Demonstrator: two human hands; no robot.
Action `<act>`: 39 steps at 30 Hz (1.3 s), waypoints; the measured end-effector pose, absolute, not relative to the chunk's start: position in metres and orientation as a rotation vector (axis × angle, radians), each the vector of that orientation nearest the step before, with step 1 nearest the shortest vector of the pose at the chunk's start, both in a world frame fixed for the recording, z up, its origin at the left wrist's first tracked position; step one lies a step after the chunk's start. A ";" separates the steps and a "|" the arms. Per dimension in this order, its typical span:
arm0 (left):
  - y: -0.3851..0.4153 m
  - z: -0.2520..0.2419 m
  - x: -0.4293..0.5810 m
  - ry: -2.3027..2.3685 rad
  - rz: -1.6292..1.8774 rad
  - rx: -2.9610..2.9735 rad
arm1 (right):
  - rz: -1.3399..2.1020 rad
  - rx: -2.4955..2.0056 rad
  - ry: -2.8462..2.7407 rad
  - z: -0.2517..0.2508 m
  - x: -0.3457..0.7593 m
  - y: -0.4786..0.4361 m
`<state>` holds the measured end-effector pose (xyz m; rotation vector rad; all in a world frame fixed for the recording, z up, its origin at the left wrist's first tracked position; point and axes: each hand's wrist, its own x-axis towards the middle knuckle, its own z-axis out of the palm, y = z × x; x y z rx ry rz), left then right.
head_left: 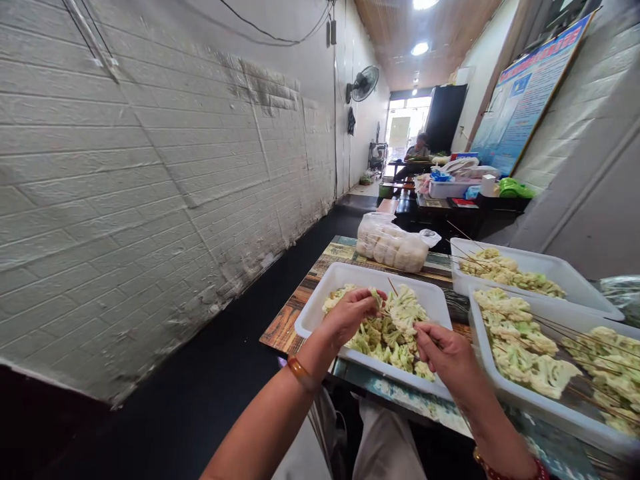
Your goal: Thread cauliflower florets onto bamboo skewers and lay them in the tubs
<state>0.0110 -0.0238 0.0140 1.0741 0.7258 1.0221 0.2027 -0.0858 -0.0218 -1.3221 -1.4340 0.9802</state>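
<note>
My left hand (354, 312) is closed in a pinch on a small pale green cauliflower floret, above a white plastic tray (320, 288). Over the same tray, my right hand (443, 350) grips a skewer of cauliflower (406, 308) near its lower end. The skewer's thin brown tip (393, 287) sticks out at the upper left of the threaded florets. Loose cauliflower florets (383, 337) lie in the tray below both hands. My right fingers cover most of the skewer's other end.
To the right, a white tray (477, 327) holds several cauliflower skewers, with another tray (583, 270) behind it. A clear bag of round white items (393, 243) sits at the wooden table's (290, 320) back. A brick-patterned wall (150, 200) runs along the left. A person (419, 148) sits far back.
</note>
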 end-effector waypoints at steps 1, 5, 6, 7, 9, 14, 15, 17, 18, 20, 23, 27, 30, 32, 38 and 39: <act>-0.024 0.013 0.009 0.730 1.036 1.083 | 0.973 -1.341 -1.458 -0.021 0.203 -0.087; -0.025 0.012 0.005 0.731 1.076 1.005 | 0.949 -1.351 -1.560 -0.014 0.201 -0.091; -0.025 0.012 0.005 0.730 1.079 0.966 | 0.950 -1.345 -1.583 -0.013 0.200 -0.092; -0.026 0.013 0.004 0.730 1.083 0.930 | 0.954 -1.343 -1.595 -0.013 0.199 -0.093; -0.027 0.014 0.003 0.737 1.099 0.882 | 0.979 -1.348 -1.593 -0.013 0.196 -0.094; -0.029 0.016 0.001 0.723 1.157 0.877 | 0.950 -1.394 -1.616 -0.013 0.188 -0.099; -0.029 0.016 0.000 0.714 1.167 0.875 | 0.926 -1.400 -1.628 -0.012 0.187 -0.099; -0.029 0.017 0.000 0.689 1.165 0.864 | 0.902 -1.406 -1.639 -0.010 0.185 -0.100; -0.028 0.017 0.000 0.678 1.156 0.864 | 0.895 -1.411 -1.638 -0.009 0.185 -0.101; -0.028 0.016 -0.001 0.674 1.150 0.886 | 0.888 -1.424 -1.643 -0.007 0.184 -0.102; -0.025 0.012 -0.002 0.708 1.195 0.936 | 0.865 -1.441 -1.673 -0.006 0.184 -0.104; -0.023 0.009 -0.003 0.721 1.251 0.926 | 0.846 -1.442 -1.651 -0.007 0.181 -0.107; -0.024 0.010 -0.003 0.745 1.270 0.915 | 0.811 -1.438 -1.620 -0.008 0.179 -0.108; -0.024 0.011 -0.002 0.766 1.269 0.919 | 0.796 -1.433 -1.626 -0.007 0.178 -0.108; -0.026 0.013 0.000 0.810 1.263 0.965 | 0.772 -1.436 -1.660 -0.007 0.179 -0.108; -0.027 0.014 0.000 0.822 1.273 0.974 | 0.763 -1.433 -1.679 -0.008 0.180 -0.107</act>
